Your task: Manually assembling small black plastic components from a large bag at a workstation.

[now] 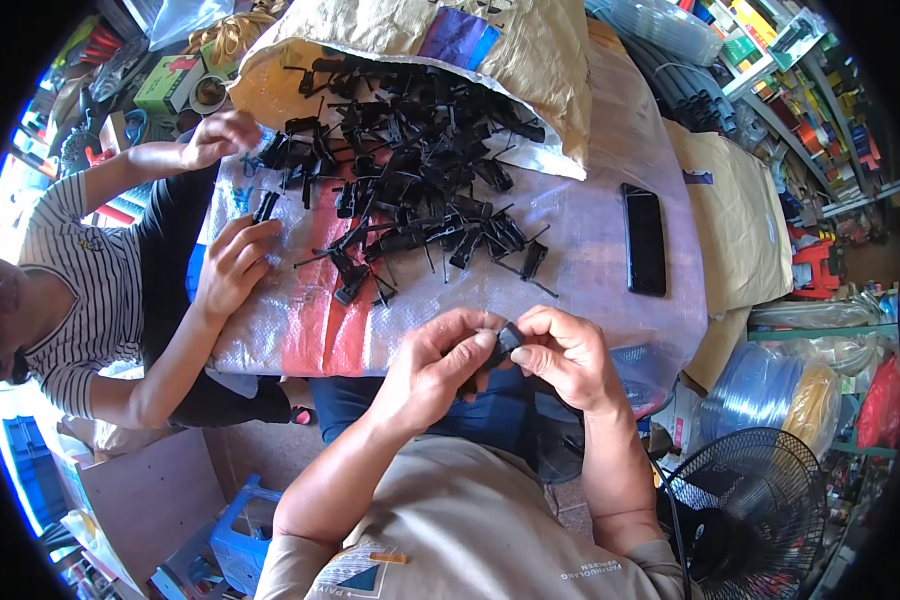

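Close to my body, past the table's near edge, both my hands meet on one small black plastic part (508, 343). My left hand (448, 358) pinches it from the left, thumb on top. From the right, my right hand (567, 357) grips it between thumb and fingers. The fingers cover much of the part, so its full shape is hidden. Ahead of my hands, a heap of similar black parts with thin protruding pins (400, 190) spills from the mouth of a large woven sack (540, 70). A single black part (535, 260) lies nearest my right hand.
A black phone (643, 240) lies on the table covering (590, 215) at right. At left sits a person in a striped shirt (105, 270), with one hand (238, 262) resting on the table. A black fan (750, 500) stands low right, a blue stool (238, 535) low left.
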A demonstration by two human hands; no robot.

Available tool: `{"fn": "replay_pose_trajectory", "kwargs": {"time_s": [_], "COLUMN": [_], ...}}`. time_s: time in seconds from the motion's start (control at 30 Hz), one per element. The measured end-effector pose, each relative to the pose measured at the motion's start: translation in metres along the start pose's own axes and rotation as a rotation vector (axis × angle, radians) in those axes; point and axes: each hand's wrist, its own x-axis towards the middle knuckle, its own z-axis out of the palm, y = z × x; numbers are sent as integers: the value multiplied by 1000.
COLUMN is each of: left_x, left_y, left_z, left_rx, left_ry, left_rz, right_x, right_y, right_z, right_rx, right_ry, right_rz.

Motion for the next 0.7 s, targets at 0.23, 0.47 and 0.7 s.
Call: {"fn": "replay_pose_trajectory", "kwargs": {"time_s": [0.23, 0.47, 0.7], "left_x": [2, 8, 22], "left_y": [-14, -11, -9], "left_z": [-2, 5, -19], "left_rx": [837, 872, -504], "left_ry": [-1, 15, -78], "left_rz": [582, 572, -98], "right_x": [-8, -3, 10], "right_y": [-4, -11, 4], "right_z": [-1, -3, -22], "right_rx": [-65, -158, -839], "right_ry": [-11, -49, 397], "right_rz": [125, 74, -87]}}
